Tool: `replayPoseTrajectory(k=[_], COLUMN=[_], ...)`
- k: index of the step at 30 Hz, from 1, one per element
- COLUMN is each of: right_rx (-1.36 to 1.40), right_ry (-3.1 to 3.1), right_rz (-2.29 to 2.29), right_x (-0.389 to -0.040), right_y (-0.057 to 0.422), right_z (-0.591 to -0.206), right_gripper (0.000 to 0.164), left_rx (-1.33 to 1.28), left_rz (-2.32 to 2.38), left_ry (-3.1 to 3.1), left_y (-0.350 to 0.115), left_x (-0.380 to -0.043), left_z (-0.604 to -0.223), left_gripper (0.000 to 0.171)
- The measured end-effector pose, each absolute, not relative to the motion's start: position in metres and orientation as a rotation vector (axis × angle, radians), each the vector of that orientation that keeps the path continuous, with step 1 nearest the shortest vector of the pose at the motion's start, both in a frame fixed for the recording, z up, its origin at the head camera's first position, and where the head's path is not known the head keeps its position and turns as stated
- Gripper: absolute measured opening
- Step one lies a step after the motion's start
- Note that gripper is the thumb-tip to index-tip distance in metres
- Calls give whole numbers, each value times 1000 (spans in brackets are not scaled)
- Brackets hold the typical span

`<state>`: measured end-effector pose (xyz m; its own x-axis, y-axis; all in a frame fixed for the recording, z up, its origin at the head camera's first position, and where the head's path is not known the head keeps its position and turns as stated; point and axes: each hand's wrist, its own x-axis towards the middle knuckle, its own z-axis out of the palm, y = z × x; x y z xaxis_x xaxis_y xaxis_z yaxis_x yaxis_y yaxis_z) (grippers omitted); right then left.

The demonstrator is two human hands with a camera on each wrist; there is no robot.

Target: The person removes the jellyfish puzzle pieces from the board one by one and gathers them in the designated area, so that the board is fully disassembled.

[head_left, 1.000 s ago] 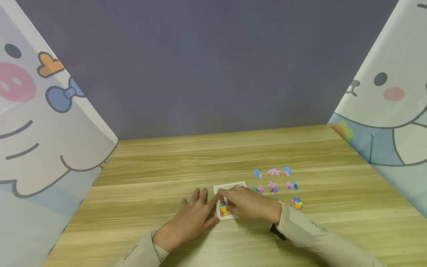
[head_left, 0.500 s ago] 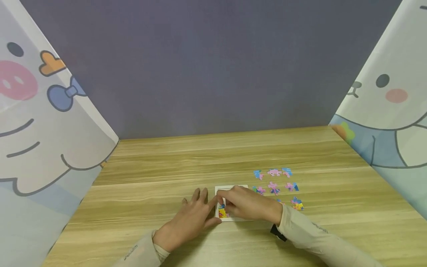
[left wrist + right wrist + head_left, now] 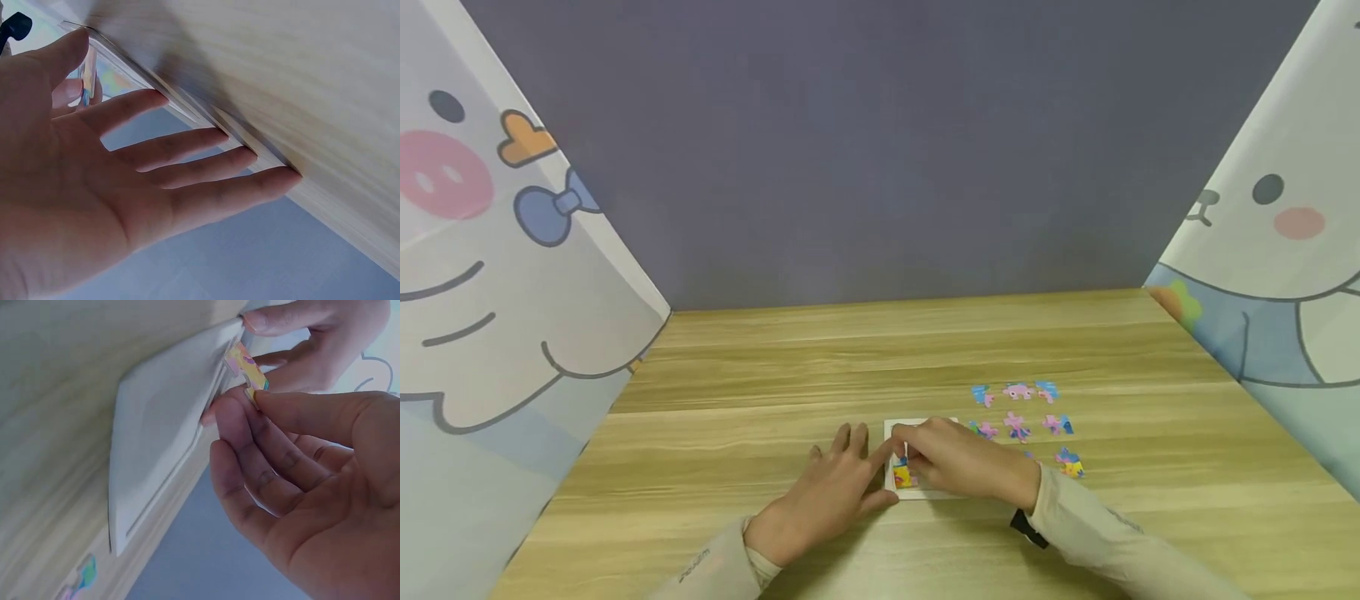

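Note:
In the head view, my right hand (image 3: pixel 962 458) is over a small white puzzle frame (image 3: pixel 925 495). Its thumb and fingers pinch a yellow, pink and blue jigsaw piece (image 3: pixel 247 367) by one edge, at the frame's lower left corner. Seen from the right wrist, the piece is tilted over the frame's bare white base. My left hand (image 3: pixel 827 496) lies with spread, straight fingers along the frame's left side. Its thumb is at the lower left corner and its index finger reaches the left rim. My right hand hides much of the frame.
Several loose jigsaw pieces lie in rows right of the frame, among them a pink one (image 3: pixel 1017 426) and a blue and yellow corner piece (image 3: pixel 1069 462). My right forearm partly covers the lowest row. A dark grey panel (image 3: pixel 880 158) stands behind the wooden table (image 3: pixel 760 367).
The white frame has turned slightly and now sits straighter. My right hand still pinches the jigsaw piece over the same corner, and the left hand has hardly moved. The head view has shifted a little.

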<state>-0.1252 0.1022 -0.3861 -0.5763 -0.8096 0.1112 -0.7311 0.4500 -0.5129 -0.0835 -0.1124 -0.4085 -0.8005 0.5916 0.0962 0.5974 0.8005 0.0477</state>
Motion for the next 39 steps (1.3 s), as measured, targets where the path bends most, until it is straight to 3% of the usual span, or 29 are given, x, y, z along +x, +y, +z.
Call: replayPoseTrajectory(k=[8, 32, 39], right_rx=[-1344, -1389, -1289], right_ry=[2600, 2813, 2826], right_rz=[-813, -799, -762], right_x=[-123, -126, -127], right_y=[112, 162, 173], right_z=[-380, -365, -365], right_gripper=[9, 16, 16], left_rx=[-962, -982, -996], left_rz=[-116, -235, -234], left_ry=[-2950, -2999, -2997], left_y=[-115, -118, -119], left_x=[-83, -87, -89], left_z=[-407, -403, -401], left_gripper=[66, 66, 65])
